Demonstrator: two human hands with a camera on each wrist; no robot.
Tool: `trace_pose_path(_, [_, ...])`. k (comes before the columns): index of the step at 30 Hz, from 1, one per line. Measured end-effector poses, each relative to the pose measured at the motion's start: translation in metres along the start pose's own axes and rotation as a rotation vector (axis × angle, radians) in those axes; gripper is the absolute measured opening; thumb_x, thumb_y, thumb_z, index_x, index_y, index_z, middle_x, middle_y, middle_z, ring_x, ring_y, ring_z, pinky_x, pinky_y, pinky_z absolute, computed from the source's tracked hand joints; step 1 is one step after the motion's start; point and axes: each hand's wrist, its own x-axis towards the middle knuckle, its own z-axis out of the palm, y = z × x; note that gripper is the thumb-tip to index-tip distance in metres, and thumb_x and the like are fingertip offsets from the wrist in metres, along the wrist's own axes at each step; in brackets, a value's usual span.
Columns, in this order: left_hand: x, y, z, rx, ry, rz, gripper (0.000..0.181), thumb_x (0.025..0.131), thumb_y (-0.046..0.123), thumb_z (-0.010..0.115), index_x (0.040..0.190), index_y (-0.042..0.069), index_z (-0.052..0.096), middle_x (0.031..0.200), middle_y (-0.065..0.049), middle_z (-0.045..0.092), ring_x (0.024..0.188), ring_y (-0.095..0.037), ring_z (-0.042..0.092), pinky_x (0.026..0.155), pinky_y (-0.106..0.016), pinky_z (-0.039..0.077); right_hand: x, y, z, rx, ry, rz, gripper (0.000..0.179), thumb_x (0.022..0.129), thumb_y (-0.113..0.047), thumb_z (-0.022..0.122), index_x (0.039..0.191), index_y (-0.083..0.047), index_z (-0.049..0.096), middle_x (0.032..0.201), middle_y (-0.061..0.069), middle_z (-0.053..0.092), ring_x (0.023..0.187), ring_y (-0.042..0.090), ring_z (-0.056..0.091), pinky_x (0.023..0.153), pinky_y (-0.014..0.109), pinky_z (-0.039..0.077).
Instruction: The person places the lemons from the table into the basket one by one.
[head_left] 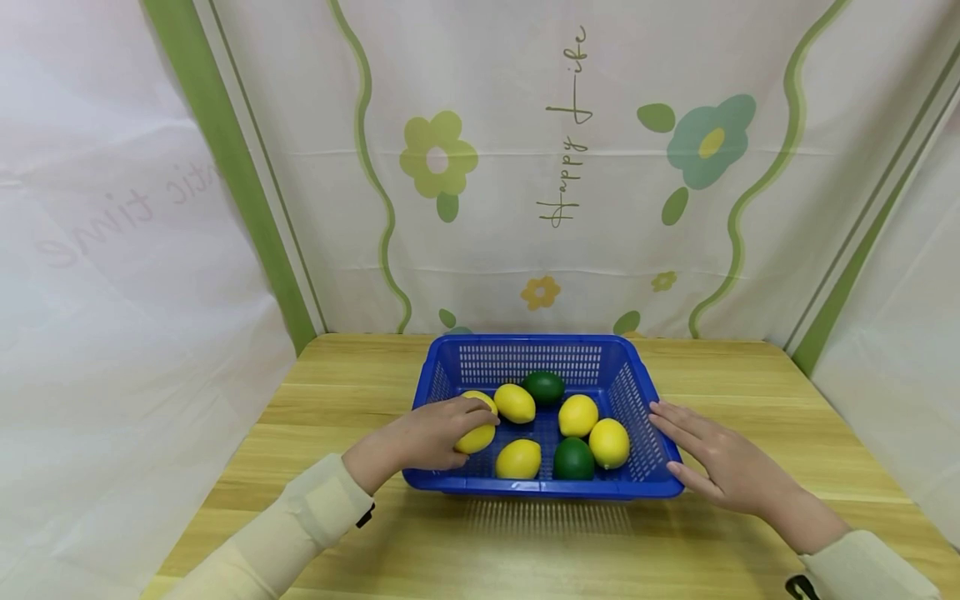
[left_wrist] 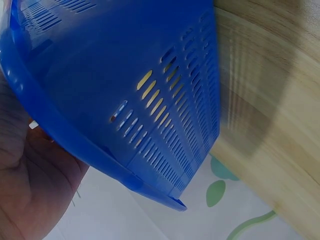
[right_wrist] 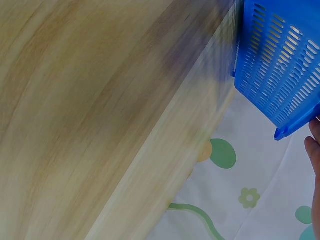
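A blue plastic basket (head_left: 543, 489) holds several yellow lemons and two smooth, dark green oval fruits (head_left: 573, 459). My left hand (head_left: 438, 432) reaches over the basket's left rim, fingers and thumb curved round a lemon (head_left: 476, 438). Another lemon (head_left: 480, 398) shows partly behind those fingers. In the left wrist view the basket wall (left_wrist: 100, 65) hides the fingertips and the fruit. At the right rim, my right hand (head_left: 723, 462) has its fingers extended, fingertips right at the edge. The right wrist view catches only a strip of its fingers (right_wrist: 315, 150) beside the basket.
The basket stands on a wooden table (head_left: 360, 375), near its back edge. A white curtain (head_left: 495, 83) with printed flowers hangs behind, and white sheets (head_left: 112, 333) enclose both sides. Other lemons (head_left: 518, 460) lie spread over the basket floor.
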Motion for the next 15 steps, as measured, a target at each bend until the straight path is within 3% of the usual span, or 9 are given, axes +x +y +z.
trace_pose_path(15, [0.0013, 0.0013, 0.0001, 0.023, -0.023, -0.009, 0.055, 0.083, 0.019, 0.078, 0.132, 0.010, 0.056, 0.132, -0.004, 0.054, 0.120, -0.018, 0.052, 0.100, -0.030, 0.045, 0.0040, -0.0008, -0.0016, 0.031, 0.077, -0.059, 0.056, 0.096, -0.037, 0.059, 0.137, 0.000, 0.054, 0.142, 0.017, 0.049, 0.131, 0.026, 0.045, 0.112, 0.015, 0.015])
